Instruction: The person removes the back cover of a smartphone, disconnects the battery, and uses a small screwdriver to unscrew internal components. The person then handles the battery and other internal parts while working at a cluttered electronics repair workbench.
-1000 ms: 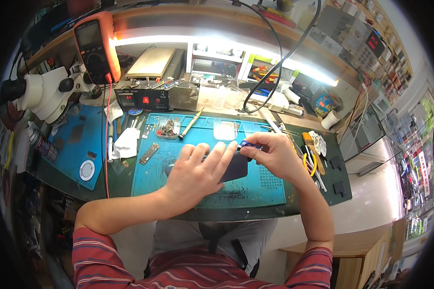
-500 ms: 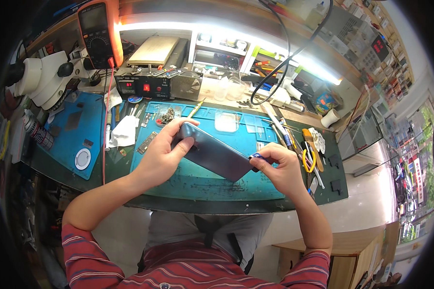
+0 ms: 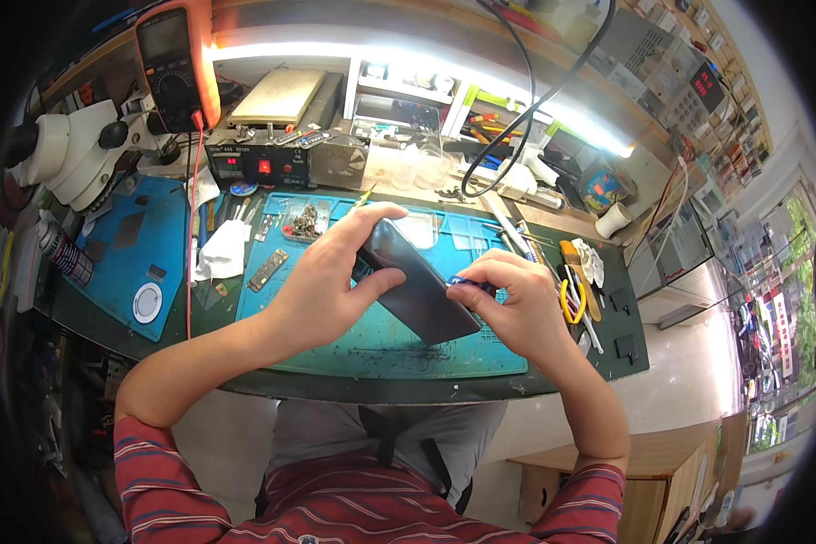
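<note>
The left hand, as I see it from here, grips a phone, slim, smooth and dark with a soft sheen, tilted above the scuffed blue mat. The right hand pinches a small blue tool (mostly hidden in that grip) at the phone's long edge.

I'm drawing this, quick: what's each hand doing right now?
Left hand: closed, holding a dark phone.
Right hand: closed, pinching a small blue thing at the phone's edge; its kind can't be told.
</note>
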A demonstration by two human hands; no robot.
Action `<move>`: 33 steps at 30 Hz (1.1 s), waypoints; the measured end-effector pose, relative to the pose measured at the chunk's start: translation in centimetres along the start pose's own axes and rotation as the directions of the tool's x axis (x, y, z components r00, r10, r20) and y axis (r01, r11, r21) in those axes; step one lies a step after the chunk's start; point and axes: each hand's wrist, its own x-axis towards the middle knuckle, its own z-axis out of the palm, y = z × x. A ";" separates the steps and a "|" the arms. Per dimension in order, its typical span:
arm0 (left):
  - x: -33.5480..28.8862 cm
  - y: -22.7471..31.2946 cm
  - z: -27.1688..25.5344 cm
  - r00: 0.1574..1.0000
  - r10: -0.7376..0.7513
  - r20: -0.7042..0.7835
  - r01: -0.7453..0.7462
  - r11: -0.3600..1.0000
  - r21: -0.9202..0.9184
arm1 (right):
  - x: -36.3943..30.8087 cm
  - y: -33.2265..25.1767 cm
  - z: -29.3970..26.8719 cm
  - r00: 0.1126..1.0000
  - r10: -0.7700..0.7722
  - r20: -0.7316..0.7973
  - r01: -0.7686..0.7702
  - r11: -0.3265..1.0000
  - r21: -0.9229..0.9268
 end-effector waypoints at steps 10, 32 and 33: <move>1.1 1.2 0.2 0.992 0.108 0.059 -0.116 0.981 0.158 | 2.5 -1.9 -1.5 0.999 0.012 0.037 -0.010 0.999 -0.048; 1.6 1.6 0.5 0.977 0.183 0.108 -0.196 0.972 0.132 | 3.5 -2.7 -2.1 0.957 0.288 0.032 -0.289 0.941 0.174; 1.7 1.5 0.6 0.977 0.187 0.106 -0.200 0.971 0.134 | 3.7 -3.0 -2.2 0.965 0.260 0.019 -0.261 0.957 0.131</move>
